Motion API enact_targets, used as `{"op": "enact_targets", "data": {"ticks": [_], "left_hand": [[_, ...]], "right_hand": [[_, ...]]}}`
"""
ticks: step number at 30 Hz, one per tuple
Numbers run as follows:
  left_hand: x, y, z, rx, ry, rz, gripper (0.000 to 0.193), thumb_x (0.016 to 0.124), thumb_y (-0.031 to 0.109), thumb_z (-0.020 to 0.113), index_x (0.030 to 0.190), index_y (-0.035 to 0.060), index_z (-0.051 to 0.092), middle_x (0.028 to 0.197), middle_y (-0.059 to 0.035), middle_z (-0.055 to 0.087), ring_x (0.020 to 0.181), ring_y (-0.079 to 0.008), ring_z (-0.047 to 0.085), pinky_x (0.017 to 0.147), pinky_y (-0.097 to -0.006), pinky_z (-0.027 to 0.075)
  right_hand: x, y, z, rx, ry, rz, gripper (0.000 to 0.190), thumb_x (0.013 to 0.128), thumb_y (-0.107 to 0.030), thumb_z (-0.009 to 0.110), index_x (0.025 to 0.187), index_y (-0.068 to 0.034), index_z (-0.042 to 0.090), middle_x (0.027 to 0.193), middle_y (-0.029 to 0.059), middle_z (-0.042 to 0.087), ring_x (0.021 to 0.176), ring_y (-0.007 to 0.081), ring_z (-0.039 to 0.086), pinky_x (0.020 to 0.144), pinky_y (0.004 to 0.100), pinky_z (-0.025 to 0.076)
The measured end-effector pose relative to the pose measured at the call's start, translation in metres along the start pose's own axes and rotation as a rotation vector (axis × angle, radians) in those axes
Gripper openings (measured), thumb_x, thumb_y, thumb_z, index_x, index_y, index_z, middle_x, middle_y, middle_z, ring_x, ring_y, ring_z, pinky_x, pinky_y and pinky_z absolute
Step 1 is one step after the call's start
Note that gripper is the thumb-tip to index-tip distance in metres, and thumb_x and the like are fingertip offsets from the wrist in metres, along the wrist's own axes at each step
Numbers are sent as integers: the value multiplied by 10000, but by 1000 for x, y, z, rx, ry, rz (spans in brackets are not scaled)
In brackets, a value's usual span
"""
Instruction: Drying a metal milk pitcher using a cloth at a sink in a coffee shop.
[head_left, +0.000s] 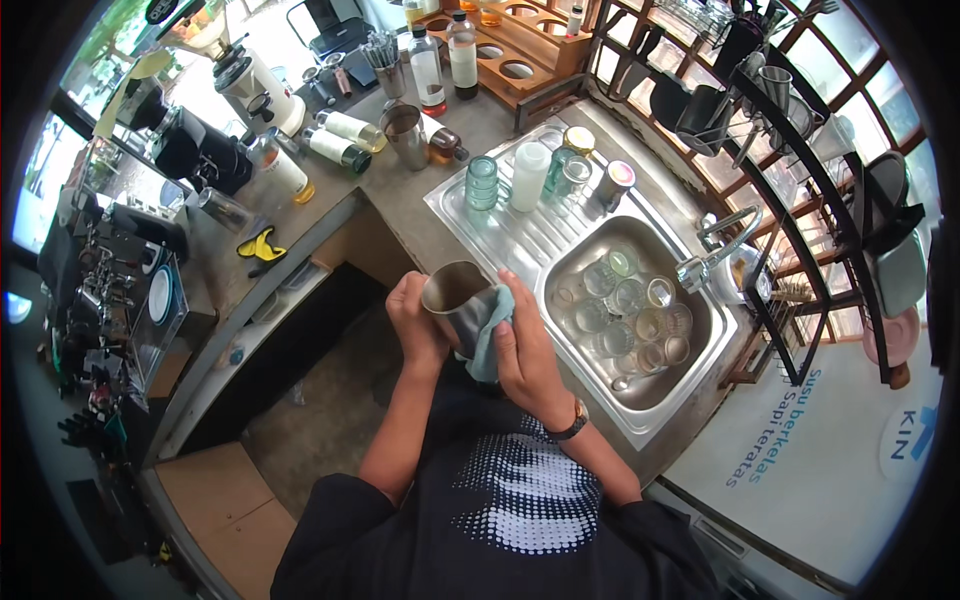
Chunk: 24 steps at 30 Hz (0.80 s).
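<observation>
A stainless steel milk pitcher (459, 307) is held in front of my chest, its open mouth tilted up. My left hand (420, 319) grips it from the left, around its handle side. A blue-green cloth (491, 337) lies against the pitcher's right side, pressed there by my right hand (529, 349), which wears a dark-strapped wristwatch. To the right, the sink basin (705, 375) holds several glasses (619, 337). Glass jars (481, 182) and a frosted plastic bottle (529, 176) stand on the ribbed drainboard.
A chrome faucet (701, 266) overhangs the sink's right side. Dish racks (814, 202) hang along the window. On the counter are a metal shaker cup (406, 135), syrup bottles (336, 148), a yellow-black object (262, 246) and coffee grinders (255, 86). A wooden bottle rack (525, 82) stands behind.
</observation>
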<state>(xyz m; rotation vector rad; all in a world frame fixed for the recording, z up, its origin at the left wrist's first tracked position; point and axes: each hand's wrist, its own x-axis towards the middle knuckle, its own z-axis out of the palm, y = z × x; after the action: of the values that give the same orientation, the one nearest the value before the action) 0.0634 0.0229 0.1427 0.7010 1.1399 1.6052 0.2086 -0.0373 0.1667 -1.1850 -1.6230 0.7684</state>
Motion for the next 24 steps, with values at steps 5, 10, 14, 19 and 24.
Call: {"op": "enact_targets", "data": {"ticks": [5,10,14,19,24], "left_hand": [[11,5,-10,100,-311,-76,339,889,153,499,578,131,366,547,61,402,481,-22,346,437,-231,260],[13,7,-13,93,-539,-251,361,899,120,509,558,120,390,552,81,396,492,-12,348,432,-231,252],[3,0,-9,140,-656,-315,344,887,124,518,557,101,425,553,71,443,495,-10,358,442,-225,259],[1,1,-4,50,-491,-307,339,884,160,535,561,106,447,554,66,443,508,-27,388,457,-234,289],[8,-14,-11,185,-336,27,171,873,159,590,773,75,480,695,30,509,612,-55,465,537,-237,385]], "right_hand": [[4,-1,-1,155,-8,11,486,1035,-214,329,1431,67,316,1441,209,424,1357,320,396,1122,378,279],[0,-7,1,342,-30,34,538,1047,-304,299,1436,66,328,1473,201,391,1373,315,372,1138,390,254],[2,6,2,496,-118,-46,552,1049,-344,284,1434,44,362,1527,208,304,1419,319,293,1157,393,207],[2,17,2,593,-136,63,512,1049,-307,314,1420,39,383,1545,216,267,1427,327,282,1151,379,216],[3,12,-1,302,-131,-10,464,1028,-228,388,1406,40,388,1512,206,337,1384,343,364,1118,376,288]]}}
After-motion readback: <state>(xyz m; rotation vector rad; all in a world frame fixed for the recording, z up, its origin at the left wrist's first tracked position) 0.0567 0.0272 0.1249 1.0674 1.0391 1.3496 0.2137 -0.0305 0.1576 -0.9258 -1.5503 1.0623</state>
